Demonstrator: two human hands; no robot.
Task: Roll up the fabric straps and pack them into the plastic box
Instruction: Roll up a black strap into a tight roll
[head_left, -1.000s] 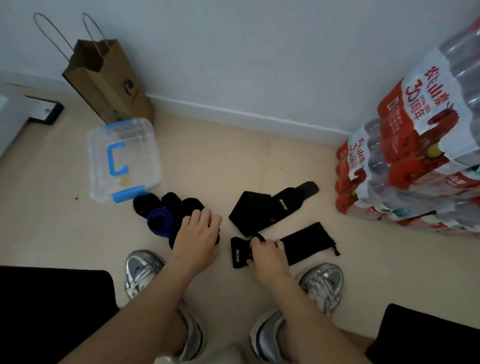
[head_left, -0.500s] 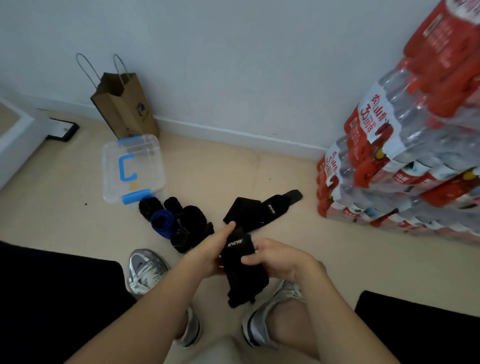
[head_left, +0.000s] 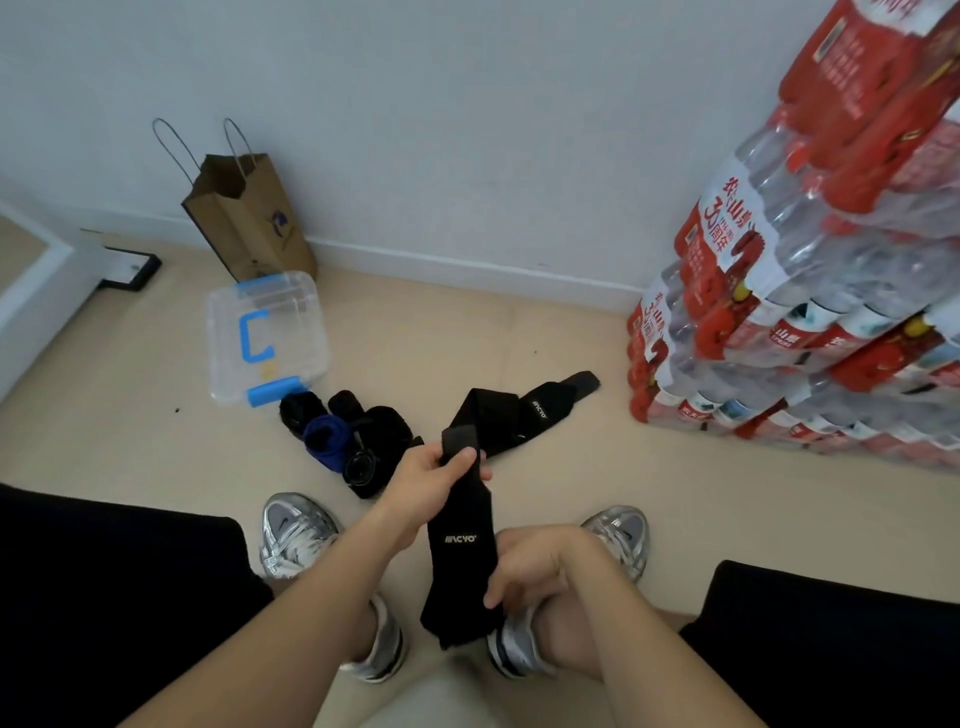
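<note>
A black strap (head_left: 460, 551) is gripped unrolled, top by the left hand (head_left: 434, 480), lower part by the right hand (head_left: 530, 566). Rolled straps (head_left: 353, 436) lie beyond the left hand; a flat strap (head_left: 519, 415) beyond is unrolled; the closed plastic box (head_left: 291, 312) is judged unpacked.

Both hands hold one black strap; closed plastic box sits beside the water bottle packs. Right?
No: head view shows the closed plastic box beside the brown paper bag, far from the water bottle packs. Left hand and right hand do hold the black strap.
</note>
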